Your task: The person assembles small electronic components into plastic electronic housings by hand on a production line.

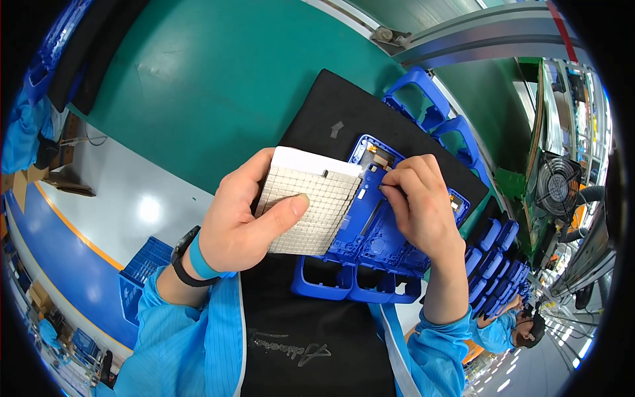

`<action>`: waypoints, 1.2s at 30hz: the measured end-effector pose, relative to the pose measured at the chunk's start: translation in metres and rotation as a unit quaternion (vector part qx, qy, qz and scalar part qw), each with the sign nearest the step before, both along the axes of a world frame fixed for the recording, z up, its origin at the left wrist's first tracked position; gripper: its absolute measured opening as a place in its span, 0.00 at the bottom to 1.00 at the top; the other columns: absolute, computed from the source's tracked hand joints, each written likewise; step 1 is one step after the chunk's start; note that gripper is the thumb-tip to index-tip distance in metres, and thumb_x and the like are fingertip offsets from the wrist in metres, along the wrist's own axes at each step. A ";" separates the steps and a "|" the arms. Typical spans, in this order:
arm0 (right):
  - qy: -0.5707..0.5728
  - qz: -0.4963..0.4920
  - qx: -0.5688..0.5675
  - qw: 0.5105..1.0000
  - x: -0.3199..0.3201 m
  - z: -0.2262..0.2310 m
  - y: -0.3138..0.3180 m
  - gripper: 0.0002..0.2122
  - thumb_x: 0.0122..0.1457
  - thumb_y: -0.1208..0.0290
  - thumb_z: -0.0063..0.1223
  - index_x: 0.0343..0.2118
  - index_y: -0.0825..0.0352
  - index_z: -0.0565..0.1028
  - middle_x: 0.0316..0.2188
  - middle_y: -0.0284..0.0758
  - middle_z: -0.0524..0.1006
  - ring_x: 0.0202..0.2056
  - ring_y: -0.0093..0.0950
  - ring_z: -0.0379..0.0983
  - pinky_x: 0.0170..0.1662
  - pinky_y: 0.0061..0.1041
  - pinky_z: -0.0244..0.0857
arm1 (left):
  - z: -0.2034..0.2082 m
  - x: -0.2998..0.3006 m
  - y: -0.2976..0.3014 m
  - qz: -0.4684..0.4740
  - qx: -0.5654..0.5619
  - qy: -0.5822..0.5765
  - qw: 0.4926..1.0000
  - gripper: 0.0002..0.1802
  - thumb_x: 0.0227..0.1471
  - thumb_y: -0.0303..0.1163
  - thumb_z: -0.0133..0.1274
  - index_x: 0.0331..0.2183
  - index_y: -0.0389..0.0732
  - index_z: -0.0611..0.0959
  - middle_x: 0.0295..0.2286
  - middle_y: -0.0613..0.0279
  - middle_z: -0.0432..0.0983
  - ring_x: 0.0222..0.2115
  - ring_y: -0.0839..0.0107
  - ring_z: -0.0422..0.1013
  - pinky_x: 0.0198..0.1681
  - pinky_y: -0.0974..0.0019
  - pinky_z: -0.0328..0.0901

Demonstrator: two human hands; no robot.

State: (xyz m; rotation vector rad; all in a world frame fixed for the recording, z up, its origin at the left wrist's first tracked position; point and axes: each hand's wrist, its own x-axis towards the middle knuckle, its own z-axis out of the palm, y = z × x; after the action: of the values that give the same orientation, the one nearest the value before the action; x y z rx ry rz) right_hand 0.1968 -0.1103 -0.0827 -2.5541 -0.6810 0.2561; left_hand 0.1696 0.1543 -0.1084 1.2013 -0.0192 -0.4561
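On the black mat (364,112), a blue plastic housing (388,239) lies with its inside facing up. The left hand (239,226) grips a sheet of small silvery squares (321,215), thumb across its face, over the housing's left part. The right hand (423,206) has thumb and fingertips pinched together over the housing; I cannot tell whether they hold anything

Bright, fairly even light falls on the mat (321,109). Near it, the left hand (235,225) and right hand (424,205) look sharp. Left of the mat, the floor (149,210) carries a burnt-out white glare; the table (211,86) on that side shows a faint sheen. Lamps (585,349) glare far to the mat's lower right. Above right of it, the rail (489,45) bows with fisheye distortion; farthest out, detail softens into a black rim.
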 end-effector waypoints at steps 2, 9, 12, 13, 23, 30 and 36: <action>-0.004 -0.011 0.021 1.000 0.000 0.001 -0.002 0.07 0.47 0.82 0.59 0.30 0.70 0.74 0.32 0.39 0.72 0.37 0.37 0.68 0.40 0.31 0.66 | 0.002 0.000 0.000 -0.002 0.001 -0.004 1.000 0.19 0.55 0.25 0.53 0.47 0.28 0.71 0.42 0.52 0.77 0.43 0.70 0.73 0.47 0.68 0.66; -0.010 -0.054 0.045 0.998 0.000 0.000 -0.007 0.08 0.47 0.83 0.59 0.31 0.70 0.75 0.33 0.39 0.74 0.37 0.37 0.70 0.40 0.30 0.67 | 0.008 0.001 -0.008 -0.027 -0.004 0.001 1.000 0.21 0.55 0.25 0.53 0.49 0.29 0.70 0.42 0.51 0.77 0.44 0.69 0.73 0.48 0.68 0.66; 0.009 -0.098 0.085 0.992 -0.003 0.002 -0.009 0.08 0.47 0.83 0.60 0.31 0.70 0.75 0.33 0.39 0.74 0.38 0.37 0.71 0.40 0.30 0.67 | 0.009 0.000 -0.011 -0.039 0.001 -0.013 0.999 0.21 0.55 0.25 0.53 0.50 0.30 0.70 0.42 0.52 0.77 0.44 0.69 0.73 0.48 0.68 0.66; 0.014 -0.114 0.089 0.989 -0.005 0.003 -0.010 0.09 0.47 0.83 0.61 0.31 0.70 0.74 0.33 0.39 0.74 0.38 0.37 0.71 0.40 0.30 0.67 | 0.009 -0.001 -0.012 -0.040 0.006 -0.011 0.999 0.21 0.55 0.25 0.53 0.50 0.30 0.70 0.42 0.52 0.77 0.44 0.69 0.73 0.48 0.67 0.66; -0.053 -0.058 0.049 0.996 -0.007 -0.009 -0.005 0.09 0.45 0.82 0.62 0.30 0.70 0.75 0.32 0.39 0.74 0.36 0.37 0.71 0.39 0.31 0.67 | 0.011 -0.002 -0.012 -0.043 0.031 -0.009 0.999 0.21 0.55 0.26 0.52 0.50 0.29 0.69 0.43 0.51 0.76 0.44 0.69 0.73 0.48 0.67 0.66; -0.033 -0.034 0.057 0.997 -0.010 -0.006 -0.005 0.07 0.45 0.83 0.60 0.29 0.69 0.75 0.31 0.38 0.73 0.35 0.36 0.69 0.38 0.31 0.65 | 0.010 -0.001 -0.012 -0.036 0.022 0.001 0.999 0.21 0.55 0.26 0.52 0.49 0.29 0.69 0.43 0.51 0.76 0.44 0.69 0.73 0.48 0.67 0.66; -0.034 -0.021 0.008 0.999 -0.009 -0.007 -0.003 0.07 0.46 0.81 0.60 0.29 0.68 0.75 0.30 0.37 0.72 0.34 0.36 0.67 0.38 0.31 0.63 | 0.008 -0.001 -0.010 -0.039 0.026 0.008 0.999 0.21 0.55 0.25 0.52 0.50 0.29 0.69 0.43 0.51 0.76 0.45 0.68 0.73 0.49 0.67 0.66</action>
State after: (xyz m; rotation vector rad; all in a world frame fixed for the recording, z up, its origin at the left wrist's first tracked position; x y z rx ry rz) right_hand 0.1876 -0.1131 -0.0901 -2.5681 -0.6520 0.1485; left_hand 0.1689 0.1446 -0.1009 1.2508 -0.0413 -0.5378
